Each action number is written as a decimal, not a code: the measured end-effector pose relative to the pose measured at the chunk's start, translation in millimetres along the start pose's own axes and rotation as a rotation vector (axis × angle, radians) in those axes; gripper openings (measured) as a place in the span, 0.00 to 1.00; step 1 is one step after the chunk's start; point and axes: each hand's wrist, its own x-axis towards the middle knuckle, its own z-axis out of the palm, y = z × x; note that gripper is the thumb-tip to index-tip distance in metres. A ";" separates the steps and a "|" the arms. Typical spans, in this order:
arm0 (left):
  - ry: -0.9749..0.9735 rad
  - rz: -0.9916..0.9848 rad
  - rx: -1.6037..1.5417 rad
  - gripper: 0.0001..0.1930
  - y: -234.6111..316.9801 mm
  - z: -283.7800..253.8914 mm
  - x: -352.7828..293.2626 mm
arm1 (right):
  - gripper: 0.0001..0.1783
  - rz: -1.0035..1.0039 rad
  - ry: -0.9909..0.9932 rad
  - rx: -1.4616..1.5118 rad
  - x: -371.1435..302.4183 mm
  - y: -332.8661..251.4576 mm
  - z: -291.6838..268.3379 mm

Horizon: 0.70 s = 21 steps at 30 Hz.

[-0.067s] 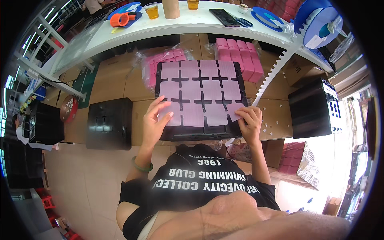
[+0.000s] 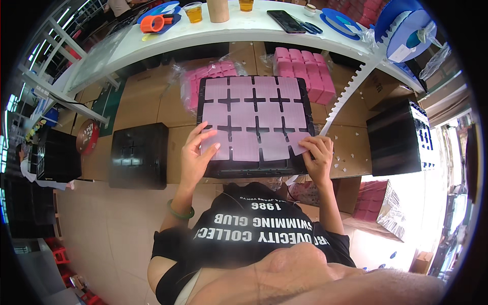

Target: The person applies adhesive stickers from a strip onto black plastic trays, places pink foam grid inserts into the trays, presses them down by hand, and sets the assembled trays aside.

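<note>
A pale pink sheet (image 2: pixel 245 113) with cross-shaped cutouts lies over a black plastic tray (image 2: pixel 239 172), whose dark surface shows through the gaps. The sheet's near left corner is between the thumb and fingers of my left hand (image 2: pixel 195 152). At the near right corner, my right hand (image 2: pixel 319 156) pinches a flap of the same sheet, which is lifted and slightly skewed. The undersides of my fingertips are hidden.
Behind the tray lie bagged pink foam blocks (image 2: pixel 209 76) and a pink foam stack (image 2: pixel 305 73). Black trays stand left (image 2: pixel 138 156) and right (image 2: pixel 397 138). A white shelf (image 2: pixel 239 31) holds cups, a phone (image 2: pixel 285 22) and scissors. A toothed white strip (image 2: pixel 351 91) hangs from a blue reel (image 2: pixel 406 31).
</note>
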 end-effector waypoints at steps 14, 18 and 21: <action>0.019 0.016 0.069 0.17 -3.2 -1.5 -15.9 | 0.15 0.027 -0.062 0.018 -8.1 -7.3 -7.4; 0.058 -0.008 0.140 0.17 -8.5 -2.7 -16.2 | 0.15 0.034 -0.070 0.021 -9.0 -2.1 -0.4; 0.086 0.010 0.229 0.18 -12.5 -5.0 -17.2 | 0.15 0.040 -0.093 0.020 -11.0 -1.5 2.3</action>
